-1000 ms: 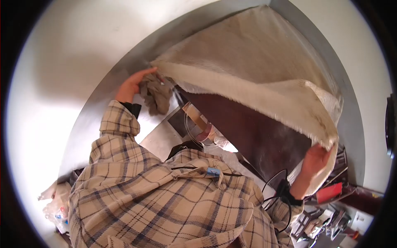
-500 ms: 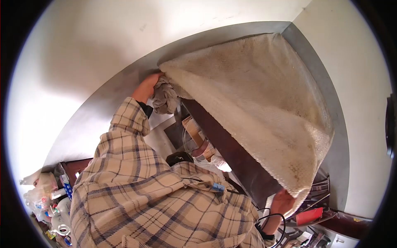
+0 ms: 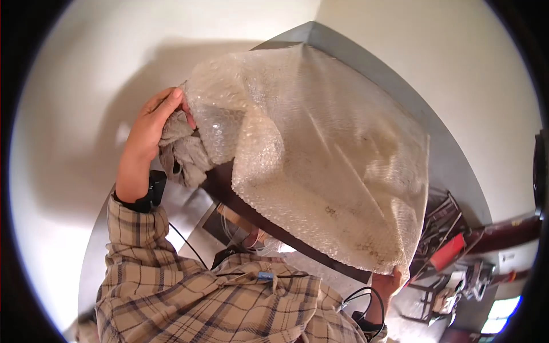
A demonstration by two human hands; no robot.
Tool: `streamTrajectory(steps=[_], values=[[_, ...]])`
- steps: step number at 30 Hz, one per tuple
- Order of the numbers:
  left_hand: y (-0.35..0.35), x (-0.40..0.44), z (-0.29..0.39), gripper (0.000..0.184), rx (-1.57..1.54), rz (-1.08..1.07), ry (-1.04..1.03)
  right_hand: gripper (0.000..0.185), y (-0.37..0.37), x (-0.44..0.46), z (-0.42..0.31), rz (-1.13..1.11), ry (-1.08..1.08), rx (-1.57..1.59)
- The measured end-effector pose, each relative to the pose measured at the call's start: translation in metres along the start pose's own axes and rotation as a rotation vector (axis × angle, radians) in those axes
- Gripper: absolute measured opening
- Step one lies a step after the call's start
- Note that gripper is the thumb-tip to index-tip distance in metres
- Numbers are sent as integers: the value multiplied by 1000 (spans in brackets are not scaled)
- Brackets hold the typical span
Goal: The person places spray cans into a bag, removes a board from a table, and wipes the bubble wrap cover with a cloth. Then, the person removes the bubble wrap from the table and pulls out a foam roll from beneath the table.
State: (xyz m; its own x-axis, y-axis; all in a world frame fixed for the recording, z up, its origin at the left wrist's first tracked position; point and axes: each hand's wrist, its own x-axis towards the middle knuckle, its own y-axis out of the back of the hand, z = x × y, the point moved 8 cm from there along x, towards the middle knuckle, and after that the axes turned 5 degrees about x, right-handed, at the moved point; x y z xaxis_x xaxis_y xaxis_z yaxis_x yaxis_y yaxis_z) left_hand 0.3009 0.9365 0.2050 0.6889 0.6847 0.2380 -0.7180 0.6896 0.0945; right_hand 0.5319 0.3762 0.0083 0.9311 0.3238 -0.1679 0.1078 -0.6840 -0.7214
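A large, dusty sheet of bubble wrap (image 3: 337, 137) spreads across the middle of the head view. My left hand (image 3: 150, 123) is closed on its upper left corner, thumb on top. Bunched in that same hand, a crumpled grey cloth (image 3: 186, 153) hangs below the corner. At the lower right, my right hand (image 3: 389, 284) grips the sheet's near corner, its fingers partly covered by the wrap. Under the sheet's near edge shows a dark brown surface (image 3: 274, 226); the sheet hides most of it.
Pale walls with a grey lower band (image 3: 452, 154) meet in a corner behind the sheet. To the right are a dark metal rack (image 3: 440, 217), a red object (image 3: 447, 251) and clutter. A thin black cable (image 3: 366, 288) loops by my right wrist.
My left hand has drawn the sheet's corner and the cloth left and towards me, and the bubbled side now shows there. The view has turned to the right.
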Motion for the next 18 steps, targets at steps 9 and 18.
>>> streamTrajectory(steps=[9, 18], values=[[-107, 152, 107, 31, -376, -242, -179, 18, 15, -3, 7, 79, -103, -29], [-225, 195, 155, 29, 99, -233, -237, 20, 22, -2, 58, 124, -306, 3]])
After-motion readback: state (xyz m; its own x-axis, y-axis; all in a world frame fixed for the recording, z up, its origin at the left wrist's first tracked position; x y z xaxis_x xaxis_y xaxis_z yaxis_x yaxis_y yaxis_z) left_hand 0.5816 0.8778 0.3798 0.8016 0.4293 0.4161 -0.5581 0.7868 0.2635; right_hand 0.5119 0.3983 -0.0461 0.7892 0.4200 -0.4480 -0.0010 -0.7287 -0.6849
